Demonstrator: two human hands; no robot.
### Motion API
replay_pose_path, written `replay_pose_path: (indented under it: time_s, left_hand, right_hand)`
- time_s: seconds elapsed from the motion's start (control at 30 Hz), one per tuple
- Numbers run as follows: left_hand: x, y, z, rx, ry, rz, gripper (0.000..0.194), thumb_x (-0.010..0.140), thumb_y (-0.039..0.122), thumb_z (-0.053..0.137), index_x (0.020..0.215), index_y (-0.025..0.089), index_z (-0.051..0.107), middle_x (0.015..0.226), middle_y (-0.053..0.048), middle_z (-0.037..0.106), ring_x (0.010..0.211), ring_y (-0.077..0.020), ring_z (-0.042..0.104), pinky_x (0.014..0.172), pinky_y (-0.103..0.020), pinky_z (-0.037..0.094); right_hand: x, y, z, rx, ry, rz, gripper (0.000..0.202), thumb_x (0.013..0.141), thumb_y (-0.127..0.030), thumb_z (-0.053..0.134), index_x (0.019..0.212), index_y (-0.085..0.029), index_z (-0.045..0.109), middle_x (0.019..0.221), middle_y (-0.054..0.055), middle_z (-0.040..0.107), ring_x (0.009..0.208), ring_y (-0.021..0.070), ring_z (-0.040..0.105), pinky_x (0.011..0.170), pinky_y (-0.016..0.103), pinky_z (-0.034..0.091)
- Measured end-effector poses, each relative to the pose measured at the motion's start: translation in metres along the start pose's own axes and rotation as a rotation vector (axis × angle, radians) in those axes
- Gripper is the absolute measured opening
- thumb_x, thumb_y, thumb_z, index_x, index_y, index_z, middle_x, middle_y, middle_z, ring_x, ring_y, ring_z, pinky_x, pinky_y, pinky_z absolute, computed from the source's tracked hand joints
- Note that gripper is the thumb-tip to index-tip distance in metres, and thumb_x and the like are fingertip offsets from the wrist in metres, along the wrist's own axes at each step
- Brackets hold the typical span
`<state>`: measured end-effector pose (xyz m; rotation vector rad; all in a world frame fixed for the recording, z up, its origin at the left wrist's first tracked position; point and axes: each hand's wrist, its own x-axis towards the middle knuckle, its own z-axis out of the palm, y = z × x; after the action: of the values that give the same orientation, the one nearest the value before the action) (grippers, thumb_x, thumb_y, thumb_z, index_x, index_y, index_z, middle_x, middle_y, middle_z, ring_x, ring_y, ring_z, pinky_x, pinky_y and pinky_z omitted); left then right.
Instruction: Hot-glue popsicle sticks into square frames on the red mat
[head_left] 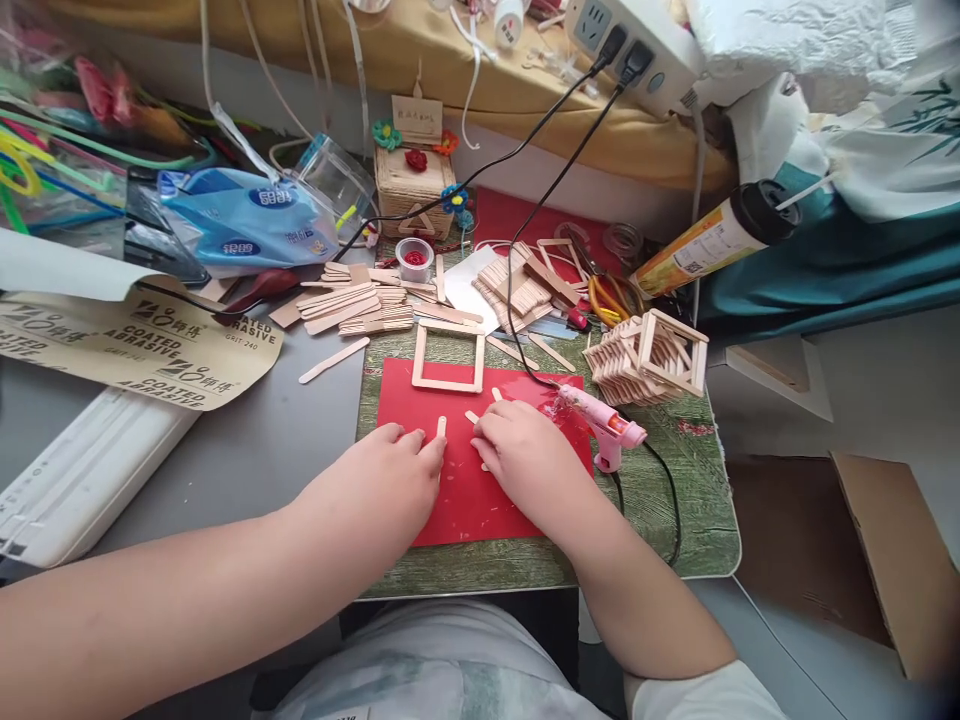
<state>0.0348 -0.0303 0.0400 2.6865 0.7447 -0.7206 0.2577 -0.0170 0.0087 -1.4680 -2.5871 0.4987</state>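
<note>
My left hand [390, 480] rests over the red sheet [480, 515], its thumb and fingers closed on a wooden craft stick [442, 427] that points away from me. To its right, my right hand [517, 450] bends its fingers down onto more craft sticks; the tip of one stick [471, 417] and another end [497, 394] poke out, the rest covered by the hand. A square frame of craft sticks [448, 384] lies at the sheet's far edge. A pink glue gun [604, 420] lies at the sheet's right side.
Piles of loose craft sticks [375, 305] lie beyond the sheet. A stack of stick frames [649, 355] stands at the right, near pliers [607, 300] and a drink cup [720, 240]. Black cords [525, 200] hang across the workspace. Sandpaper [150, 340] and a tissue pack [247, 220] are left.
</note>
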Motion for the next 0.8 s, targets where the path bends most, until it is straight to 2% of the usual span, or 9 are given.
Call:
replay_pose_path:
  time_s: [0.1,0.2,0.4,0.53,0.63,0.8]
  left_hand:
    - [0.000,0.005,0.002,0.011,-0.019,-0.014,0.063,0.091,0.030,0.071,0.152,0.016,0.064,0.166,-0.024,0.047,0.127,-0.0364,0.066,0.096,-0.045,0.051]
    - [0.001,0.005,0.001,-0.013,-0.023,-0.014,0.064,0.091,0.028,0.070,0.153,0.015,0.062,0.165,-0.024,0.048,0.127,-0.0368,0.066,0.094,-0.045,0.051]
    - [0.002,0.001,-0.003,-0.043,-0.046,0.010,0.062,0.091,0.027,0.070,0.152,0.017,0.064,0.163,-0.023,0.052,0.126,-0.0364,0.066,0.091,-0.044,0.051]
    - [0.003,0.002,0.000,-0.062,0.001,-0.016,0.060,0.085,0.028,0.079,0.144,0.019,0.071,0.164,-0.023,0.051,0.127,-0.0378,0.066,0.093,-0.044,0.050]
    - [0.004,0.002,-0.002,-0.075,-0.017,-0.001,0.060,0.084,0.030,0.080,0.143,0.021,0.072,0.163,-0.022,0.052,0.127,-0.0378,0.066,0.093,-0.044,0.050]
    - [0.003,-0.001,-0.007,-0.085,-0.062,0.015,0.063,0.083,0.032,0.081,0.144,0.019,0.071,0.165,-0.024,0.049,0.128,-0.0398,0.065,0.092,-0.045,0.050]
  right_hand:
    - [-0.001,0.006,0.002,0.075,-0.007,0.083,0.014,0.099,-0.007,0.065,0.091,-0.019,0.067,0.094,0.008,0.070,0.090,0.0254,0.065,0.085,0.040,0.054]
    - [-0.003,0.009,0.002,0.114,0.024,0.132,0.011,0.099,-0.010,0.067,0.096,-0.020,0.067,0.097,0.007,0.071,0.088,0.0249,0.065,0.078,0.038,0.052]
    - [0.001,0.011,0.010,0.162,0.132,-0.013,0.017,0.097,-0.005,0.062,0.103,-0.019,0.069,0.090,0.006,0.071,0.086,0.0249,0.066,0.083,0.041,0.052]
    - [0.003,0.016,0.016,0.187,0.126,-0.139,0.023,0.102,-0.008,0.056,0.115,-0.020,0.071,0.097,0.008,0.071,0.090,0.0249,0.066,0.086,0.042,0.055]
    - [0.003,0.017,0.017,0.221,0.132,-0.140,0.022,0.105,-0.010,0.053,0.116,-0.020,0.069,0.105,0.011,0.072,0.096,0.0262,0.068,0.087,0.043,0.056]
    - [0.003,0.014,0.012,0.276,0.226,-0.081,0.024,0.103,-0.009,0.051,0.118,-0.023,0.065,0.108,0.010,0.073,0.102,0.0275,0.068,0.090,0.046,0.055]
